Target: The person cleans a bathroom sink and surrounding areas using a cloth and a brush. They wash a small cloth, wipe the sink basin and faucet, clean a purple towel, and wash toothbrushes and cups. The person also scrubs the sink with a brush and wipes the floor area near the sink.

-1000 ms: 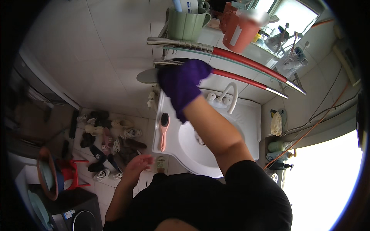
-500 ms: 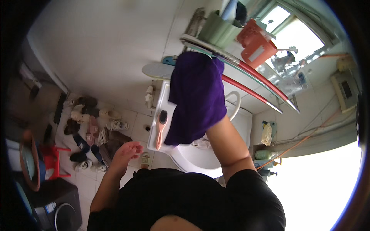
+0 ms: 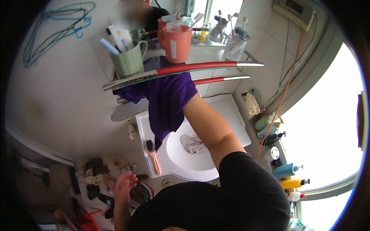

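A purple towel (image 3: 167,101) covers my right hand, so its fingers are out of sight; the towel moves with the hand. It is up at the glass shelf (image 3: 154,77), with one end spread to the left below the shelf's front rail and another hanging over the washbasin (image 3: 227,115). My bare right forearm (image 3: 210,123) reaches across the basin. Low on the left, my left hand (image 3: 125,187) is held in the air, empty, with loosely bent fingers. A pink hairbrush (image 3: 154,157) lies on the basin's left ledge, just below the towel's hanging tip.
On the shelf stand a green mug (image 3: 129,61), a coral mug (image 3: 176,44) and a clear cup (image 3: 236,47) with toothbrushes. A pale cloth (image 3: 192,143) lies in the bowl. Pump bottles (image 3: 285,170) line the windowsill at right. Shoes (image 3: 96,179) crowd the floor at left.
My view has tilted up toward the shelf. The right hand has carried the towel leftward, under the shelf's front edge. My left hand stays low and empty.
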`<state>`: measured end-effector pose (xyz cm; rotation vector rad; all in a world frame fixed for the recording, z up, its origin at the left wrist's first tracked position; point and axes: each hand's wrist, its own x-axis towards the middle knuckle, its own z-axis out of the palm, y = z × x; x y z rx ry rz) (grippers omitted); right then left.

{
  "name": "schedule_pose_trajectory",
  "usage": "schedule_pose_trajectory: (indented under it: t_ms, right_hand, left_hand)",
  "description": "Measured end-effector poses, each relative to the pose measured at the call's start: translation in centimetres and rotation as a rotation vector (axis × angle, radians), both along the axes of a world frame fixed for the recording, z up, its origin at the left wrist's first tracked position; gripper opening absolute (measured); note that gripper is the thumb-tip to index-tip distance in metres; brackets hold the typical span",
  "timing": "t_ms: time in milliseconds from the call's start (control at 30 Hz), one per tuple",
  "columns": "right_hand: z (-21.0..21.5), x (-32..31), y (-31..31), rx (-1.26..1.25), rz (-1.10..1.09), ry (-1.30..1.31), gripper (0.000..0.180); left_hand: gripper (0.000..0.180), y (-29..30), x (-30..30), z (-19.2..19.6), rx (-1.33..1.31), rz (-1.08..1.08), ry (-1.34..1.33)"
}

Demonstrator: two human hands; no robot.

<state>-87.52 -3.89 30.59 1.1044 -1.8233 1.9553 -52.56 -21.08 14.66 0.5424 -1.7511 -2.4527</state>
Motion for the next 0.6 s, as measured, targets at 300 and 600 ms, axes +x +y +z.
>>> schedule_pose_trajectory:
  t_ms: [300,600]
  right_hand:
    - [1.0,-3.6,12.1,0.092,-0.438,0.161,0.017]
    - [2.0,-4.4,20.4,0.434,-0.678,0.334,0.016]
  left_hand:
    - [0.027,2.5,0.5,0.4,-0.087,0.005,-0.069]
    - [0.025,5.6,0.0,-0.2,-0.137,-0.03,-0.122]
